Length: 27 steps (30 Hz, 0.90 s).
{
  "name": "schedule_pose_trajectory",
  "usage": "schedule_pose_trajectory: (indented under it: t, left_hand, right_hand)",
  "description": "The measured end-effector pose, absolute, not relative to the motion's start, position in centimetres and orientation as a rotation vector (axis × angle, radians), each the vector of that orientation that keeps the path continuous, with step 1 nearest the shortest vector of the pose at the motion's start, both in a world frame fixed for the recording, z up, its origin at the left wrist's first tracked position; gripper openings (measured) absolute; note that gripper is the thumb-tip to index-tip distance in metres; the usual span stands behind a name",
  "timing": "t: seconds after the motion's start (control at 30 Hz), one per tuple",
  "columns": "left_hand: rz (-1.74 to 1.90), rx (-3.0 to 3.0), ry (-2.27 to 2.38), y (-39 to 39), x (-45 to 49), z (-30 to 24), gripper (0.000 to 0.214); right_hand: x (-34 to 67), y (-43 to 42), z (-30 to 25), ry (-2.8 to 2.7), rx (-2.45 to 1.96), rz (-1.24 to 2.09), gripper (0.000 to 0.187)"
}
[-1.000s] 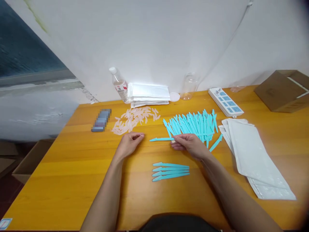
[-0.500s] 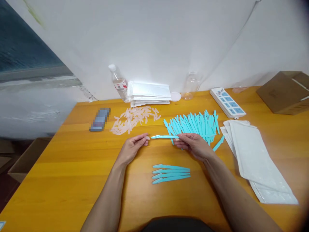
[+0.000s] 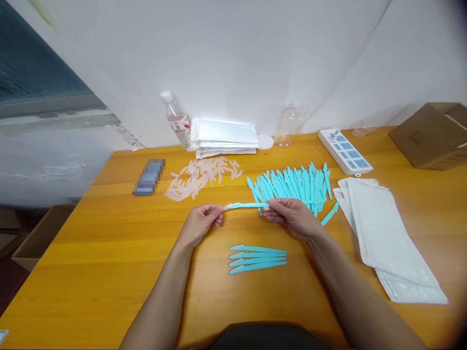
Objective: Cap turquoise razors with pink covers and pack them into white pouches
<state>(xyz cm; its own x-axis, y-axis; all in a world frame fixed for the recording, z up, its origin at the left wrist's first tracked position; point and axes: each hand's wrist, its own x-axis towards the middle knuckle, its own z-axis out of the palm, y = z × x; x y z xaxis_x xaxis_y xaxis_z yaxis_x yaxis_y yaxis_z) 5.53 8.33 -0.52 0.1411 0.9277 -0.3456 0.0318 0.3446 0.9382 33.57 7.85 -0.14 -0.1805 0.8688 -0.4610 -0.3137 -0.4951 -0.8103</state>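
My right hand point(image 3: 292, 218) pinches the handle of a thin turquoise razor point(image 3: 248, 205) held level above the orange table point(image 3: 109, 253). My left hand point(image 3: 202, 221) pinches a small clear pink cap point(image 3: 229, 207) that sits over the razor's blade end. Behind my right hand lies a big heap of turquoise razors point(image 3: 292, 184). Behind my left hand lies a scatter of pink caps point(image 3: 200, 176). Several capped razors point(image 3: 257, 258) lie side by side in front of my hands.
White pouches point(image 3: 383, 233) are stacked at the right, more white pouches point(image 3: 224, 137) at the back wall beside a water bottle point(image 3: 177, 121). A power strip point(image 3: 345, 153), a clear jar point(image 3: 290, 126), a cardboard box point(image 3: 434, 136) and a dark phone point(image 3: 149, 177) also sit on the table.
My left hand moved right with a pink cap and brought it onto the blade end of the razor in my right hand. The razor rose slightly and stayed level.
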Motion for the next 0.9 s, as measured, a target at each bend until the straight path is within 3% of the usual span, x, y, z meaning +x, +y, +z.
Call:
schedule_pose_trajectory:
  t: [0.53, 0.7, 0.9]
  left_hand:
    - [0.717, 1.077, 1.29, 7.7, 6.1, 0.6, 0.04]
    - [0.322, 1.441, 1.189, 7.1, 4.8, 2.1, 0.034]
    - [0.148, 1.915, 1.21, 6.2, 5.2, 2.7, 0.021]
  right_hand:
    - [33.5, 7.6, 0.5, -0.891, -1.29, 1.808, 0.044]
    - [34.5, 6.7, 2.1, -1.578, -1.464, 1.797, 0.035]
    - [34.3, 5.6, 2.7, -2.235, -1.539, 1.323, 0.035]
